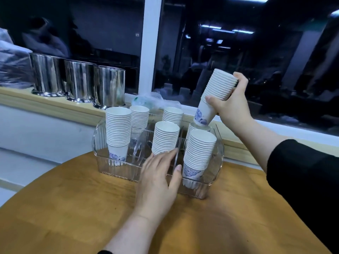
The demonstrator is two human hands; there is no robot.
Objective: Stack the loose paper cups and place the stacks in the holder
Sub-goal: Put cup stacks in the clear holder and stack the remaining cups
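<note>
A clear plastic holder (117,171) stands on the round wooden table (73,208). Several stacks of white paper cups with blue print sit in it: front left (118,131), back left (139,116), middle (166,137), back middle (172,115), front right (200,153). My right hand (232,105) grips a tilted stack of cups (215,94), its bottom cup just above a low stack at the holder's back right (192,128). My left hand (159,178) rests flat against the holder's front wall, fingers apart, holding nothing.
Three shiny steel canisters (78,81) line the wooden sill at back left, beside a plastic-wrapped bundle (11,61). A crumpled clear bag (148,100) lies behind the holder. A dark window (238,52) fills the back. The table's left edge curves close by.
</note>
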